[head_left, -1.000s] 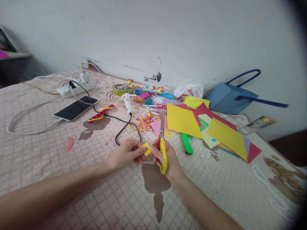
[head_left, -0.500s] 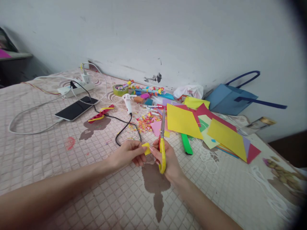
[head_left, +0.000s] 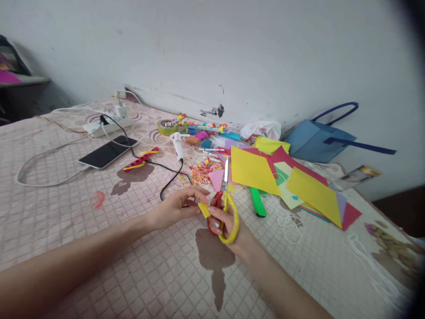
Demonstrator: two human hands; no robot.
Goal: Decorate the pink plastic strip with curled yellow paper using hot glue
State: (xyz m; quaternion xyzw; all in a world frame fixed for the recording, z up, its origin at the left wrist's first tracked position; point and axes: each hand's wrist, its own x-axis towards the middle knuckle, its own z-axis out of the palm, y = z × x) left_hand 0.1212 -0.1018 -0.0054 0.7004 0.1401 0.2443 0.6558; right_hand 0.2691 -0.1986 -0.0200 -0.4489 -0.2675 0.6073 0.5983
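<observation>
My right hand point(head_left: 229, 223) holds a pair of scissors point(head_left: 234, 221) with yellow and red handles. The blades point away from me and look closed together. Between that hand's thumb and fingers is also a small yellow paper piece point(head_left: 204, 210). My left hand point(head_left: 181, 203) is at the left edge of this piece, its fingers and thumb apart, and whether it touches the paper is hard to tell. Beyond the hands lie a white glue gun point(head_left: 177, 146) with a black cord and a heap of coloured paper scraps point(head_left: 201, 170).
Yellow paper sheets point(head_left: 254, 170), a green cutter point(head_left: 257, 201) and white string point(head_left: 287, 217) lie to the right. At the left are a tablet point(head_left: 108, 152), a power strip point(head_left: 109, 125) and a red-and-yellow strip point(head_left: 141, 160). A blue bag point(head_left: 320, 139) stands by the wall.
My left hand's fingers have spread from their pinch on the yellow piece. The scissors have turned in my right hand, so both handle loops now show.
</observation>
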